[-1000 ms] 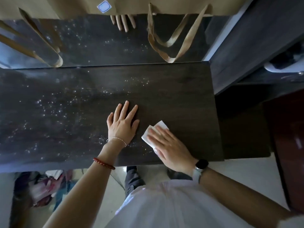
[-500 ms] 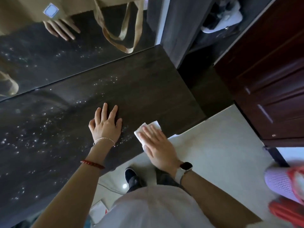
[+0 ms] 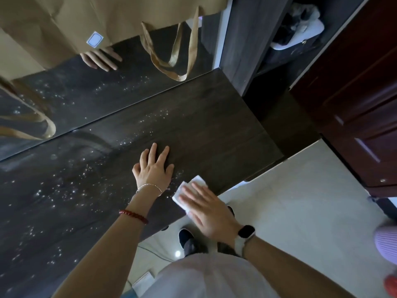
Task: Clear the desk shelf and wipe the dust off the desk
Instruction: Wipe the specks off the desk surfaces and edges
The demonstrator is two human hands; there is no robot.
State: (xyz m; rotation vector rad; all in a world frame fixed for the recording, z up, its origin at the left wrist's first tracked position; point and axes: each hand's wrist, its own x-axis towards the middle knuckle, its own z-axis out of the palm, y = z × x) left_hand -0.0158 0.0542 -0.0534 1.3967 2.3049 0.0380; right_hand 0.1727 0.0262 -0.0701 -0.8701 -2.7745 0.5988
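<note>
The dark wooden desk [image 3: 214, 125] runs across the view, speckled with pale dust mostly on its left half. My left hand [image 3: 153, 169] lies flat on the desk, fingers spread, holding nothing. My right hand [image 3: 206, 209] presses a folded white wipe [image 3: 190, 188] onto the desk at its front edge, just right of my left hand. A glossy dark panel [image 3: 86, 93] at the back of the desk mirrors the dust and my fingers.
A brown paper bag [image 3: 107, 20] with ribbon handles hangs above the back panel. A dark grey upright [image 3: 247, 39] borders the desk's right end, with a reddish-brown cabinet [image 3: 354, 104] beyond. Pale floor [image 3: 290, 201] and my dark shoes [image 3: 187, 237] lie below.
The view has swung to the right and tilted, bringing floor and cabinet into sight. My right hand has slid the wipe toward the desk's front edge. My left hand has stayed flat.
</note>
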